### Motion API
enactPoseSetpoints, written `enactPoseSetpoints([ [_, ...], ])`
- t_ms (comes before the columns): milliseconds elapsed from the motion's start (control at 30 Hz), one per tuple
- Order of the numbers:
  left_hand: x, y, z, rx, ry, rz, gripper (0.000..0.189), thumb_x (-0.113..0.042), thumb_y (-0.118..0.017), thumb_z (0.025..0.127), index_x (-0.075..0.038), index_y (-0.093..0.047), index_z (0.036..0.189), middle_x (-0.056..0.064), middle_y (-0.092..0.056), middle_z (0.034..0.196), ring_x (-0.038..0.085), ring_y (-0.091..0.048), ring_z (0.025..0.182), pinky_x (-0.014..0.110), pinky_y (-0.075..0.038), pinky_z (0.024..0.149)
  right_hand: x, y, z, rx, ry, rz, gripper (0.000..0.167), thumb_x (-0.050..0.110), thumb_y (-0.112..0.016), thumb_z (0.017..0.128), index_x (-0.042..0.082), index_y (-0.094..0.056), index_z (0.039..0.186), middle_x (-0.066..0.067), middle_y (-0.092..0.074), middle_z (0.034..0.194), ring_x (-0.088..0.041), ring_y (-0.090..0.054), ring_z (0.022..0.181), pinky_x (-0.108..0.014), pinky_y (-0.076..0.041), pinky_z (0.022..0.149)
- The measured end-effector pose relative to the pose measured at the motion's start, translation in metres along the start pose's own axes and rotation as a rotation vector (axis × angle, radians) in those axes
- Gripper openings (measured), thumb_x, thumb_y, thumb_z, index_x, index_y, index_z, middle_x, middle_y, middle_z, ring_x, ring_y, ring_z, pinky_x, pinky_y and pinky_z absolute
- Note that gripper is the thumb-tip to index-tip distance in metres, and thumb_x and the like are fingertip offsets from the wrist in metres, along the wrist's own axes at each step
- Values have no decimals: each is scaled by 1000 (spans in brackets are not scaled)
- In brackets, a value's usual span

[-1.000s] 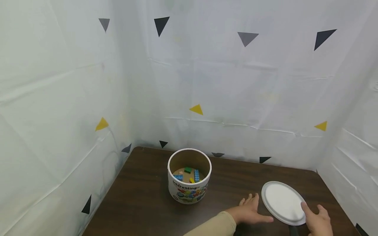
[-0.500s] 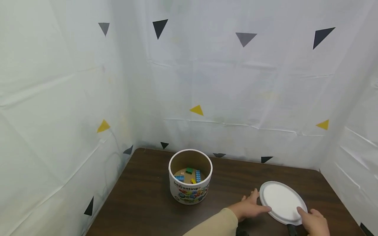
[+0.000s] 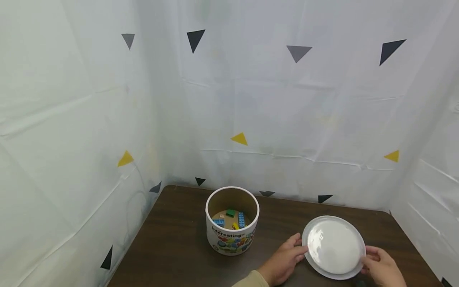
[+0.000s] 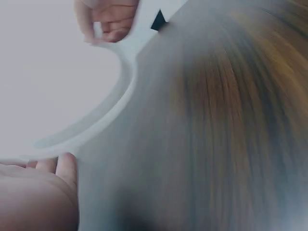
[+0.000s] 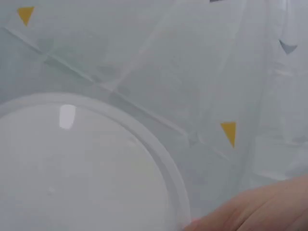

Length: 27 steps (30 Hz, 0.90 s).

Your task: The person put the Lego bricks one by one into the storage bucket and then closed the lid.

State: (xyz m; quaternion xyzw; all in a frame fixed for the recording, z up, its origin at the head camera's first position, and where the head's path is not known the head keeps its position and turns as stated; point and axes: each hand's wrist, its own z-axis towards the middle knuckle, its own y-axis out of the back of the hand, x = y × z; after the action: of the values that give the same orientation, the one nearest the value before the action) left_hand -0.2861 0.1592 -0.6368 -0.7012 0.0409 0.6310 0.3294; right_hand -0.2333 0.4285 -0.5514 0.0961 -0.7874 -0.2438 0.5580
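Observation:
A round white plastic lid [image 3: 335, 249] is held between my two hands at the right side of the table. My left hand [image 3: 285, 259] grips its left edge, thumb on the rim. At the opposite edge my right hand [image 3: 383, 267] pinches the rim. The left wrist view has the lid's raised rim [image 4: 113, 108] tilted over the table, with fingers at both ends. In the right wrist view the lid [image 5: 82, 168] shows its smooth face, and part of the right hand [image 5: 264, 209] lies at the lower right.
Left of the lid, a white printed tub [image 3: 231, 239] stands uncovered on the dark wooden table [image 3: 172, 239]. Inside lie several toy bricks, among them a green brick [image 3: 230, 213] and a long blue brick [image 3: 241, 219]. White sheeting [image 3: 269, 107] with coloured triangles surrounds the table.
Both hands have closed on the lid's edges. The lid has come up off the table, shifted slightly left and tipped. The tub stays in place.

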Motion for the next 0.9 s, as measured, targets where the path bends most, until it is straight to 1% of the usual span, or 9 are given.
enactPoseSetpoints([
  [67, -19, 5, -15, 69, -14, 53, 75, -12, -63, 108, -2, -24, 172, 20, -33, 170, 27, -46, 154, 42, -38, 128, 20, -3, -9, -34, 89, 54, 44, 5, -61, 108, -20, -44, 140, -8, -68, 97, -11, -68, 81, -29, -63, 73],
  [167, -61, 3, -48, 92, -39, 308, 88, -24, -64, 110, -11, -6, 176, 19, -22, 178, 26, -42, 158, 35, -43, 125, 51, -13, -26, -127, 239, 129, 31, 13, -68, 109, -5, -58, 132, 5, -65, 94, -7, -69, 81, -24, -62, 75],
  [233, -93, 0, -75, 57, -52, 460, 98, -36, -65, 110, -18, 6, 176, 14, -20, 177, 24, -41, 157, 35, -47, 121, 70, -23, -38, -182, 336, 254, 26, 12, -71, 107, -1, -63, 127, 5, -66, 94, -7, -71, 83, -23, -63, 76],
  [300, -119, -2, -97, 15, -93, 570, 100, -46, -63, 110, -29, 9, 176, 7, -25, 169, 18, -42, 149, 32, -50, 116, 89, -35, -50, -237, 390, 394, 22, 10, -74, 104, 1, -67, 124, 3, -69, 96, -7, -73, 86, -21, -63, 77],
  [433, -164, -2, -127, -79, -93, 624, 88, -55, -58, 110, -43, 0, 174, 2, -25, 155, 12, -43, 133, 25, -53, 96, 121, -60, -66, -318, 435, 598, 25, 1, -75, 101, -1, -69, 125, 2, -74, 101, -7, -75, 92, -18, -61, 82],
  [533, -191, 5, -140, -140, -89, 698, 75, -55, -51, 113, -40, -11, 174, 4, -28, 145, 16, -45, 125, 27, -48, 94, 140, -80, -74, -351, 493, 613, 29, -4, -73, 100, -4, -69, 129, 1, -74, 109, -7, -74, 101, -14, -58, 84],
  [667, -211, 20, -145, -233, -183, 731, 66, -49, -44, 116, -21, -25, 174, 5, -34, 134, 17, -42, 123, 34, -40, 108, 156, -107, -79, -357, 630, 627, 32, -8, -70, 100, -8, -68, 132, -3, -73, 122, -11, -72, 114, -14, -58, 89],
  [767, -220, 34, -144, -296, -228, 663, 69, -43, -47, 117, -10, -25, 173, 10, -34, 138, 20, -46, 122, 32, -42, 107, 159, -124, -74, -300, 715, 589, 35, -9, -67, 102, -6, -67, 137, -7, -72, 129, -11, -71, 119, -15, -58, 95],
  [900, -230, 60, -142, -391, -231, 615, 77, -42, -57, 114, -6, -23, 173, 14, -30, 150, 30, -54, 130, 35, -52, 105, 152, -147, -59, -141, 780, 380, 43, -2, -61, 108, 5, -62, 150, -10, -68, 143, -6, -66, 130, -14, -53, 103],
])
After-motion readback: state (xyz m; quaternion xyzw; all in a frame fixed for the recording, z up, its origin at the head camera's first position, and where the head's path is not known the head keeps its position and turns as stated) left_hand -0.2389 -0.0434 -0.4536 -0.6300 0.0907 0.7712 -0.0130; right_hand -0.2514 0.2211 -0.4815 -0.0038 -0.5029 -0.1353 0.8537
